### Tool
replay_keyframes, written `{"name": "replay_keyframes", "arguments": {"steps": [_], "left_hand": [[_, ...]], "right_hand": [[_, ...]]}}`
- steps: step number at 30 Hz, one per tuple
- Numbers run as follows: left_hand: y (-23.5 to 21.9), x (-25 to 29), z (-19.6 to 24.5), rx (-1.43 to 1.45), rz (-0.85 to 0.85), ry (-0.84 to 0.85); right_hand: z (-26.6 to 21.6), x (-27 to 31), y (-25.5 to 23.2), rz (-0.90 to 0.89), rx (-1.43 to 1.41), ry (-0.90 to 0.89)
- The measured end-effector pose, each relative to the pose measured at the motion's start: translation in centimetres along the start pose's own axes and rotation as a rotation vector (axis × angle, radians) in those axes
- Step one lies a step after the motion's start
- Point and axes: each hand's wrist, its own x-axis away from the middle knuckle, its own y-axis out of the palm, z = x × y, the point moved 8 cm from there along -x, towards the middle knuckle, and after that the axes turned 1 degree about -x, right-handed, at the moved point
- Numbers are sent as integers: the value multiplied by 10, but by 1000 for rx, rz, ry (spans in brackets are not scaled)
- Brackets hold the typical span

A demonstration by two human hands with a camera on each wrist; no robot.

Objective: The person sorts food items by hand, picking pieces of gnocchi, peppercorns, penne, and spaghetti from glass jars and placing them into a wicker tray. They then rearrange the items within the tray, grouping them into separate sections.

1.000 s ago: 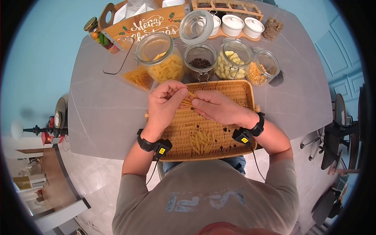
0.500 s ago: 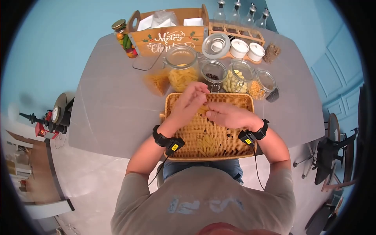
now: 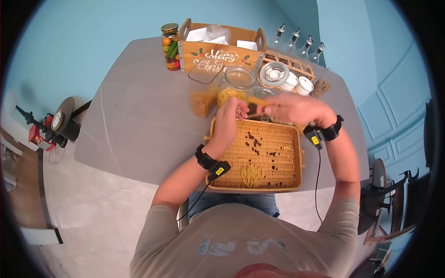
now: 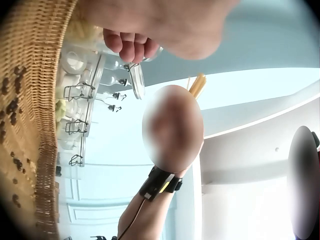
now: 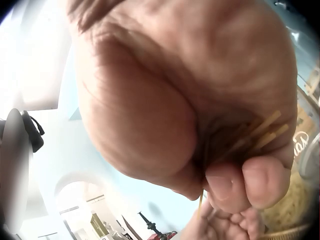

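Note:
My right hand (image 3: 299, 109) is raised over the back edge of the wicker tray (image 3: 276, 180), in front of the jars. Its curled fingers hold thin yellow sticks of dry pasta (image 5: 265, 132), whose ends stick out in the right wrist view. My left hand (image 3: 227, 121) is over the tray's back left corner, fingers loosely bent with nothing visible in them, close to the jar of yellow pasta (image 3: 229, 94). Inside the tray lie a small pile of short pasta pieces (image 3: 251, 175), scattered dark beans (image 3: 253, 142) and pale yellow bits (image 3: 288, 153).
Behind the tray stand open clip-top jars, partly hidden by my right hand. A bag of pasta (image 3: 202, 103) lies to their left. Farther back are a wooden Christmas crate (image 3: 222, 58), a jar of colourful vegetables (image 3: 170, 48), white lidded pots (image 3: 304, 86) and glass bottles (image 3: 303, 50).
My hands, together over the tray before, have come apart. The right hand has risen away with the pasta sticks, uncovering dark beans in the tray. The head view has shifted too.

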Motion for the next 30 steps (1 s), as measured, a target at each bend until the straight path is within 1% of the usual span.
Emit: {"name": "replay_keyframes", "arguments": {"steps": [1,2,5,7,9,12,15,18,19,22,23,26,27,30], "left_hand": [[-1,-1,-2,31,22,-36],[1,0,0,11,4,-34],[9,3,2,-30,-60,-38],[12,3,-5,-21,-102,-45],[14,3,-5,-23,-121,-71],[16,4,-6,-50,-143,-85],[19,6,-4,-73,-155,-83],[20,6,-4,-95,-164,-78],[20,6,-4,-102,-167,-76],[20,6,-6,-112,-163,-70],[21,7,-6,-113,-165,-73],[21,7,-6,-109,-169,-82],[21,7,-6,-106,-168,-86],[20,8,-5,-116,-140,-100]], "right_hand": [[-5,-5,-12,15,10,-23],[-11,-10,-25,30,18,-46],[-39,-46,-57,81,321,-17],[-49,-80,-70,152,361,-88],[-55,-118,-74,198,512,-217],[-55,-164,-66,118,792,-140],[-42,-189,-54,-59,1021,53],[-40,-198,-55,-17,1070,171],[-43,-200,-56,-7,1106,153],[-52,-212,-62,11,1079,154],[-57,-212,-63,55,1055,141],[-75,-205,-67,160,1017,29],[-83,-198,-67,170,1023,-17],[-105,-153,-67,298,969,-140]]}}
